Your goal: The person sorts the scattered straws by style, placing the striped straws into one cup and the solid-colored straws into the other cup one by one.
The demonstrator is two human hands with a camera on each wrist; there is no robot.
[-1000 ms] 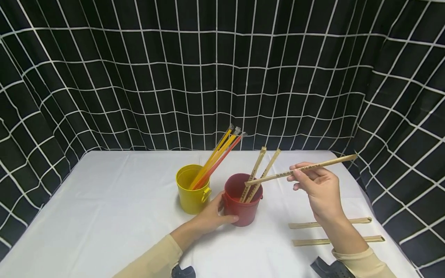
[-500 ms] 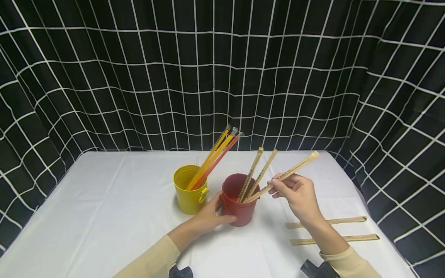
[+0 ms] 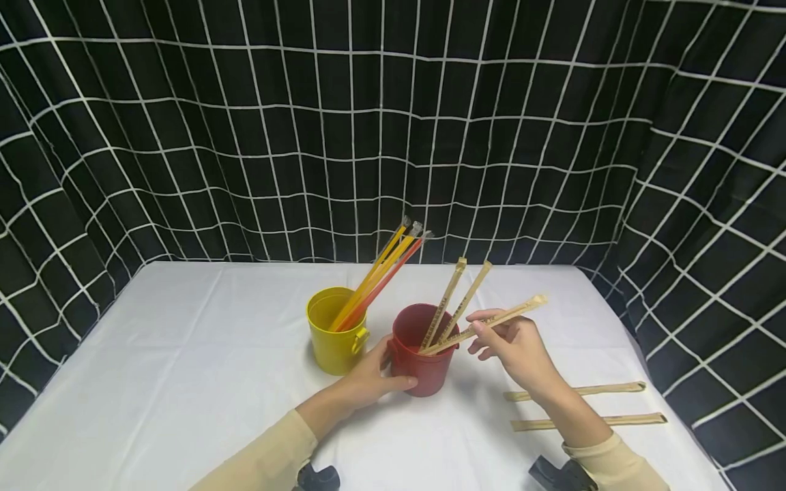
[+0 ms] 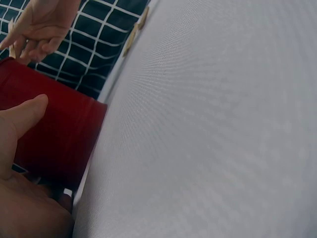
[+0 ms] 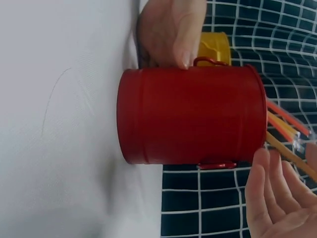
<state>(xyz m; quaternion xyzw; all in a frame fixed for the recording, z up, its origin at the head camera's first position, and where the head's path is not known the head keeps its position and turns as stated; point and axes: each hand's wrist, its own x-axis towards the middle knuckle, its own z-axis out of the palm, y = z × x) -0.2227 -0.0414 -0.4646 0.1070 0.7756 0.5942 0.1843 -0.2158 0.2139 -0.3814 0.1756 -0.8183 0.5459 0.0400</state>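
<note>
My left hand grips the near left side of a red bucket, its thumb across the front, as the left wrist view also shows. Right of the bucket, my right hand pinches a paper-wrapped straw between thumb and fingers. That straw slants across the bucket's right rim, its lower end inside. Two more wrapped straws, a left one and a right one, lean in the same bucket. In the right wrist view the red bucket hides most of its contents.
Close by on the left stands a yellow bucket holding several orange and red sticks in clear wrappers. Two wrapped straws, a farther one and a nearer one, lie on the white tablecloth. A black gridded curtain surrounds the table.
My right hand has moved left and brought the straw's lower end into the red bucket. Since half a second ago the straw has tilted flatter. My left hand keeps holding the bucket.
</note>
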